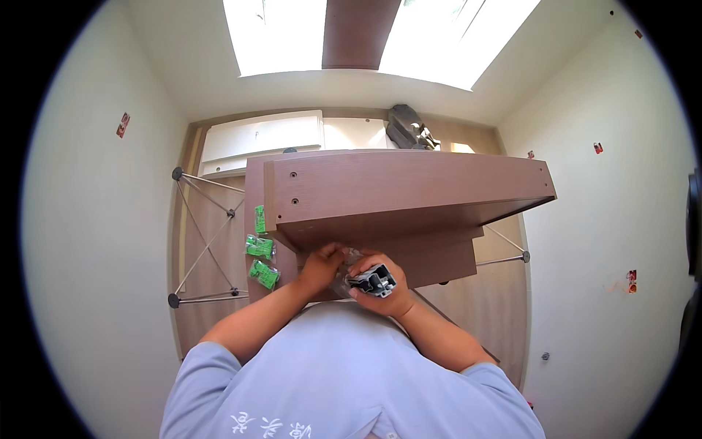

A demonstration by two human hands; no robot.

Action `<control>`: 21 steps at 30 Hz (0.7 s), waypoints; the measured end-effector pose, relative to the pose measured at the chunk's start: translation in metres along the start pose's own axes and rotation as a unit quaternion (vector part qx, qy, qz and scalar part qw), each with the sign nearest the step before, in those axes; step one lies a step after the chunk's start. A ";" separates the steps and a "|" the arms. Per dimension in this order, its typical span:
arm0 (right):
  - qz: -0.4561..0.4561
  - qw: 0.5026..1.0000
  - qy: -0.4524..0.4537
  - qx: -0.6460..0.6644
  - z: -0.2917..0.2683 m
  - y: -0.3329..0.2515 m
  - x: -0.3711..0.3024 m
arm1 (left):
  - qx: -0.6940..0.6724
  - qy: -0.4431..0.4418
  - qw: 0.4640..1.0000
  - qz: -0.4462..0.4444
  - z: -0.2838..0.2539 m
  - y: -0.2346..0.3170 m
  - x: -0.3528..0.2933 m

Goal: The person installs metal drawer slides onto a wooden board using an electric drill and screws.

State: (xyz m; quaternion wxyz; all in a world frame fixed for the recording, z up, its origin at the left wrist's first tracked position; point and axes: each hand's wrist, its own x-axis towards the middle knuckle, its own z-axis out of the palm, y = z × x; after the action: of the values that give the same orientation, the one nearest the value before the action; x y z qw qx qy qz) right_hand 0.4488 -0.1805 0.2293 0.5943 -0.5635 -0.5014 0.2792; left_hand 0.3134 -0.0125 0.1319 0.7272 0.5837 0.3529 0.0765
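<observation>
My right hand point(395, 298) is wrapped round a bundle of grey metal rails point(379, 281), seen end-on with black parts inside. They look like drawer slides. Clear plastic wrap point(344, 281) hangs about the bundle's left side. At that wrap, my left hand point(320, 268) has its fingers pinched on the plastic. Both hands are close to my chest, in front of a reddish-brown wooden cabinet piece point(409, 179) with screw holes near its left end.
Several green-and-clear packets point(263, 274) lie along the left edge of the brown board. Crossed metal-rod frames point(206, 241) stand on the left and right. White panels point(262, 139) and a dark bag point(406, 128) are at the back, below bright windows point(278, 36).
</observation>
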 end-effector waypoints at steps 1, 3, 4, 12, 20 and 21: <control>0.009 0.998 0.031 0.058 -0.005 -0.010 0.000 | -0.044 0.005 0.999 0.022 0.001 0.001 -0.001; 0.024 0.981 0.097 0.169 -0.021 -0.024 0.006 | -0.154 0.013 0.987 0.029 0.002 0.009 -0.007; -0.010 0.980 0.114 0.164 -0.032 -0.022 0.007 | -0.220 0.018 0.975 0.014 0.001 0.018 -0.012; -0.045 0.872 0.332 0.357 -0.129 -0.054 -0.029 | -0.183 0.022 0.981 -0.065 0.004 0.015 -0.036; 0.027 0.809 0.429 0.401 -0.180 -0.038 -0.100 | -0.131 0.087 0.987 -0.025 0.073 -0.026 -0.032; 0.041 0.804 0.435 0.402 -0.185 -0.038 -0.107 | -0.210 0.102 0.970 -0.060 0.090 -0.015 -0.033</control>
State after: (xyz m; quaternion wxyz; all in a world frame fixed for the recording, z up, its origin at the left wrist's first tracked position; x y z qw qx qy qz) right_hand 0.5716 -0.3563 0.2604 0.9116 -0.3560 -0.0095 0.2055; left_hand 0.3389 -0.1055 0.1389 0.7970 0.3844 0.4358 0.1645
